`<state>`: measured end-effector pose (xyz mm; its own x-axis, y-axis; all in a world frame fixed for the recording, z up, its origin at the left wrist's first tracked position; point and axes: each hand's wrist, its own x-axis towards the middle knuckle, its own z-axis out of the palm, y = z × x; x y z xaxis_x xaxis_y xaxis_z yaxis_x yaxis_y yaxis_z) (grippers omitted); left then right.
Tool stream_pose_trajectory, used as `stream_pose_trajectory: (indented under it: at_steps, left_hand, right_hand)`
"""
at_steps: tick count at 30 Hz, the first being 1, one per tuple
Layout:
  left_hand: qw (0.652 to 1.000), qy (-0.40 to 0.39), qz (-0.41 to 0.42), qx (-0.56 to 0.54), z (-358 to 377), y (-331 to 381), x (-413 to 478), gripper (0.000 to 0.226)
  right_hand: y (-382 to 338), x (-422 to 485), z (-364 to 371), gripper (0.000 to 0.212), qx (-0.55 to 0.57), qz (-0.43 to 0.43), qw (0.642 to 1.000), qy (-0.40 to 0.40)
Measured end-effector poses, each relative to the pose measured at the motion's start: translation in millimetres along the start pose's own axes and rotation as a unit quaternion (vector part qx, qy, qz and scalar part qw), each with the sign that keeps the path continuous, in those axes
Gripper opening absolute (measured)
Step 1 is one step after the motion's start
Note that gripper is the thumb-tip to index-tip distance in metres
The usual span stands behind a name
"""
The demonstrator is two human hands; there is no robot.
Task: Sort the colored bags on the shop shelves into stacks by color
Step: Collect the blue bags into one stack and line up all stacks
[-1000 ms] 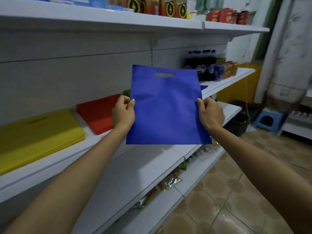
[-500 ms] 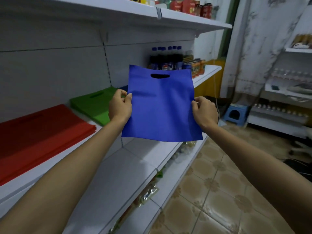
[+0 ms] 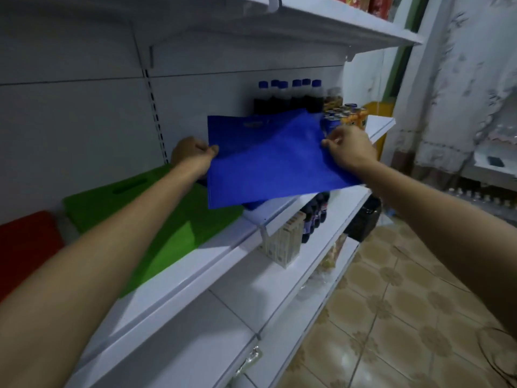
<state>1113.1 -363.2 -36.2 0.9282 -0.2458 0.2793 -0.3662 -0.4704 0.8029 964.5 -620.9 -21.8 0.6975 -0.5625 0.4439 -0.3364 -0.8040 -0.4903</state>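
Both hands grasp one blue bag, which hangs tilted and nearly flat above the middle shelf. The left hand pinches the bag's left edge with curled fingers. The right hand grips the right edge near the far corner, thumb on top. The bag's handle slot lies toward the back panel.

Just left of the bag, a green bag stack lies flat on the same shelf, and the left forearm crosses over it. The blue bag's near left corner covers the green stack's right corner in this view. Further left, at the frame's edge, lies a red bag stack. A sliver of darker blue shows on the shelf under the held bag's lower edge; whether it is more bags I cannot tell.

Behind the bag, dark soda bottles with blue caps stand against the back panel, their lower halves hidden by it. Drink cans crowd beside them, just behind the right hand. On the shelf below stand cartons and more bottles. A tiled floor spreads to the right.
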Motion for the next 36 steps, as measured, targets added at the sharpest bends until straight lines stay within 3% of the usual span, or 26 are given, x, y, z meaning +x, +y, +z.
stream_pose_trajectory:
  at_steps: [3,8,14,19,25,32,36]
  left_hand:
    - [1.0,-0.009,0.001,0.009,-12,1,24,0.042]
    - [0.998,0.015,-0.057,0.014,-7,-14,45,0.026]
    - [0.988,0.022,-0.09,0.12,26,-34,61,0.022]
    - [0.957,0.032,-0.127,0.258,68,-38,58,0.022]
    - [0.894,0.018,-0.22,0.389,96,-41,55,0.022]
    - [0.84,0.024,-0.275,0.467,110,-34,51,0.038]
    - [0.82,0.021,-0.296,0.489,116,-31,52,0.029]
  right_hand:
    - [-8,48,15,0.023,0.025,-0.031,0.998,-0.047]
    - [-3,100,62,0.023,0.043,-0.071,0.993,-0.087]
    - [20,144,113,0.02,-0.006,-0.146,0.982,-0.122]
    - [48,173,156,0.017,-0.01,-0.19,0.965,-0.182]
    - [68,185,195,0.022,-0.002,-0.232,0.945,-0.229]
    - [79,198,216,0.029,0.067,-0.192,0.932,-0.299]
    - [78,204,218,0.028,0.072,-0.205,0.921,-0.324]
